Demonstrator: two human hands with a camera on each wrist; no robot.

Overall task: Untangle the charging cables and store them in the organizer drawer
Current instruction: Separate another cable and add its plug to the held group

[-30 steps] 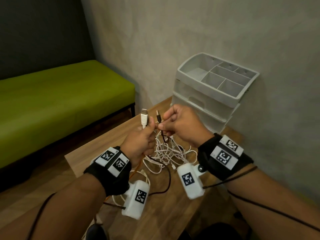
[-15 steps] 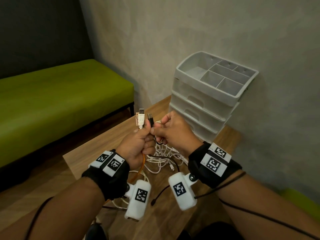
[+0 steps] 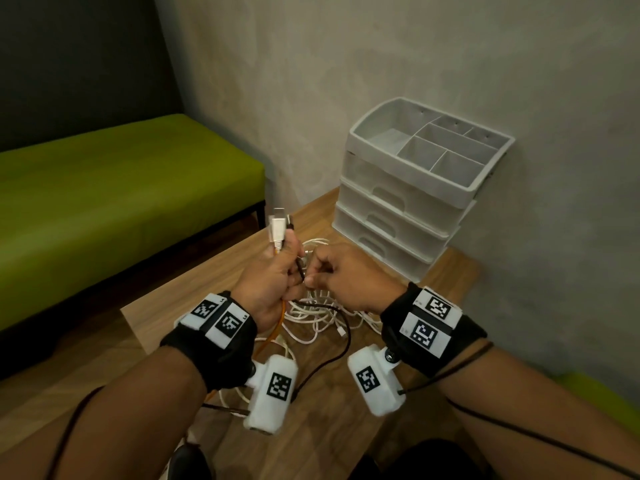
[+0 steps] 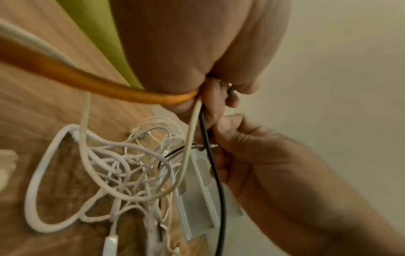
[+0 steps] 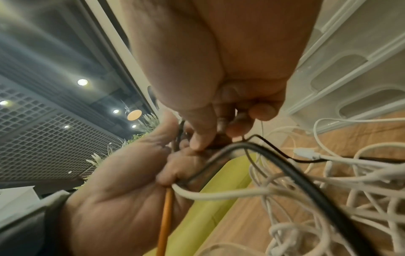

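Observation:
My left hand [image 3: 277,278] grips a bundle of cable ends upright: a white USB plug [image 3: 277,230], a black plug [image 3: 291,224] beside it, and an orange cable [image 3: 277,327] that hangs below the fist. My right hand [image 3: 341,271] pinches the black cable [image 3: 341,337] just under the left fist, thumb against forefinger. In the left wrist view the orange cable [image 4: 87,79] and black cable [image 4: 211,161] run out of my left hand [image 4: 210,98]. A tangle of white cables [image 3: 322,315] lies on the wooden table [image 3: 194,296] beneath both hands.
A white organizer [image 3: 401,209] with three closed drawers and a divided top tray stands against the wall at the table's far right. A green bench [image 3: 121,195] runs along the left. The table's left edge is near my left wrist.
The black plug has gone from my right hand into the left hand's bundle beside the white plug. My right hand has slid down to the black cable below the left fist.

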